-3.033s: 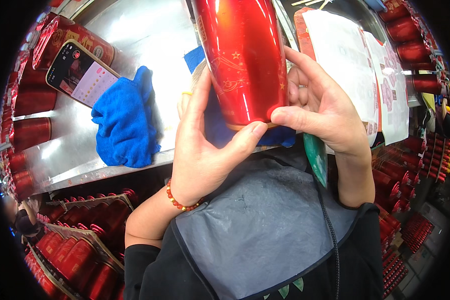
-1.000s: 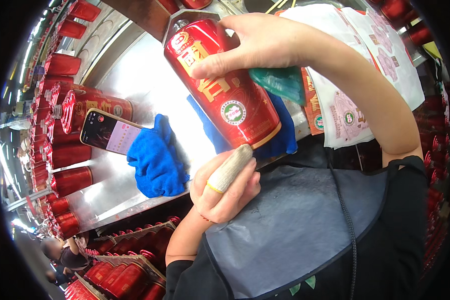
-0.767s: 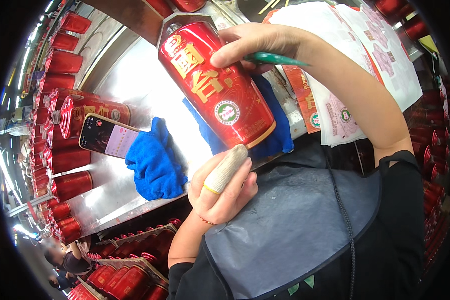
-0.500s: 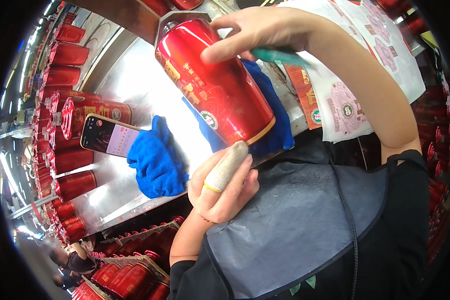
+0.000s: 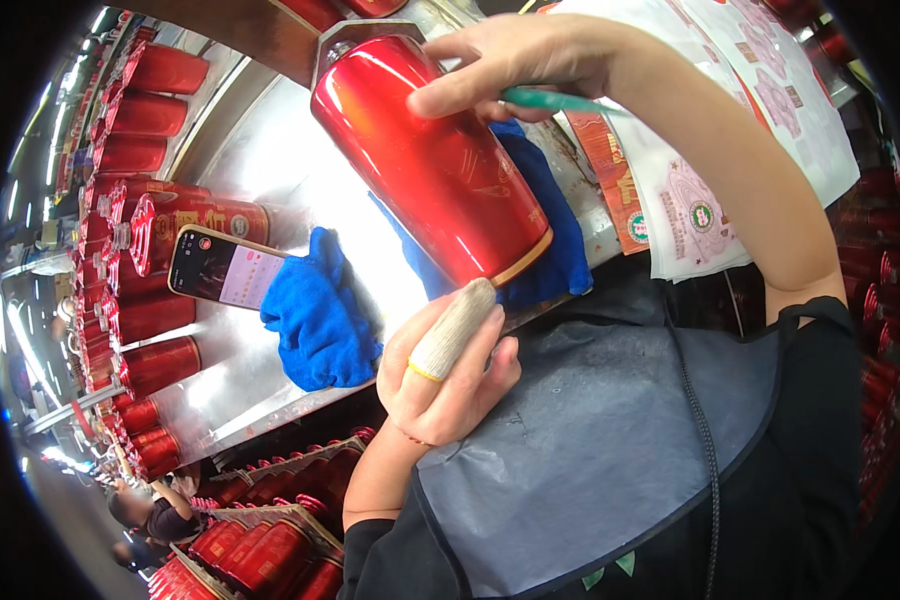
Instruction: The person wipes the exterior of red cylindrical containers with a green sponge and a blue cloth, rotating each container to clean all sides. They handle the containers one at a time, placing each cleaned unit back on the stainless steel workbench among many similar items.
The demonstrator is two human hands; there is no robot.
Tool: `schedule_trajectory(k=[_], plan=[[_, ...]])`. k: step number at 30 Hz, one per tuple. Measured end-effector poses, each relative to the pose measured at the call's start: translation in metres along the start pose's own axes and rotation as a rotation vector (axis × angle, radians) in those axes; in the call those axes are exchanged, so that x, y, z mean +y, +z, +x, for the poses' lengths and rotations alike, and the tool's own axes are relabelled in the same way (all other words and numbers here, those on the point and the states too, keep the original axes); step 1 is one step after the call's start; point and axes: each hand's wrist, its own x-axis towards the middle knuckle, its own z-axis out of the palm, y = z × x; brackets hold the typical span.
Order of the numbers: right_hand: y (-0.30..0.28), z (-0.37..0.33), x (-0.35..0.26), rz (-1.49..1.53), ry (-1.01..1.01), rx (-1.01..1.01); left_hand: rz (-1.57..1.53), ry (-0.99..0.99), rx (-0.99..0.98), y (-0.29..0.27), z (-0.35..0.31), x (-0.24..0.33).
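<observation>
A glossy red bottle (image 5: 430, 170) with a gold-coloured base rim lies slanted over a blue cloth (image 5: 545, 220), its neck end at an octagonal metal holder (image 5: 322, 45). Mostly plain red faces up, with faint gold marks near its lower right side. My left hand (image 5: 445, 370), fingers curled, wears a knitted finger cot (image 5: 455, 330) whose tip meets the bottle's base rim. Over the upper part, my right hand (image 5: 510, 65) lays its thumb on the red surface. A thin green pointed tool (image 5: 555, 100) is held in its fingers; its far side is hidden.
On the left of the metal bench (image 5: 270, 150) lies a phone (image 5: 225, 268) against a crumpled blue cloth (image 5: 320, 320). Rows of red bottles (image 5: 150, 110) line the left edge. Printed sheets (image 5: 700, 220) spread at right. Crates of bottles (image 5: 260, 550) and a person (image 5: 155, 510) are lower left.
The bottle has turned about its long axis: the gold print that faced up has rolled out of sight, leaving plain red. Both hands stay in nearly the same places.
</observation>
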Motion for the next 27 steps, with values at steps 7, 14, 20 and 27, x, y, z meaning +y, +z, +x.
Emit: schedule_trajectory(k=[7,14,20,27], plan=[[0.019,0.006,-0.009,-0.012,-0.018,0.043,0.011,0.011,-0.032,-0.002,0.003,0.000],[0.002,0.010,0.014,0.168,-0.056,-0.013,0.010,0.004,-0.031,-0.004,0.006,0.004],[0.017,0.013,-0.003,0.012,-0.102,0.025,0.028,0.001,-0.060,-0.005,0.007,0.003],[-0.006,0.013,0.009,-0.007,-0.027,0.006,0.032,0.023,-0.038,-0.005,0.011,0.005]])
